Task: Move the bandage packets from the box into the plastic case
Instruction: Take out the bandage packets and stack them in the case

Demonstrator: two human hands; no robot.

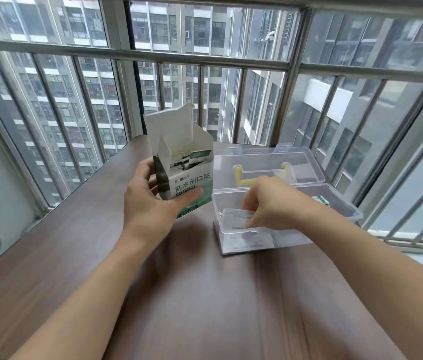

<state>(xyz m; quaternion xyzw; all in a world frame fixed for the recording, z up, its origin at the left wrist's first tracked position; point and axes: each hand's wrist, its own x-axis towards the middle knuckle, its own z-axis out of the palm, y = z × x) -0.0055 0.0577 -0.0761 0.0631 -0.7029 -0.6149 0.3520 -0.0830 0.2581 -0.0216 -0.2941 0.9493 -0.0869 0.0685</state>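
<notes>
A white and green bandage box (188, 178) with its top flaps open is gripped upright by my left hand (150, 201), thumb across its front. Several packets (187, 158) stand inside it. To the right sits the clear plastic case (345, 203), lid open. My right hand (270, 203) reaches down into the case's left end and its fingers pinch a pale bandage packet (236, 216) there. More packets (246, 241) lie flat on the case floor below it. A green-printed packet (323, 200) shows at the case's right side.
The case's open lid (267, 159) lies flat behind it, with a yellow handle (241, 178). Everything rests on a dark wood table (153, 294). Window bars and glass (205, 74) run close behind and to the right of the table.
</notes>
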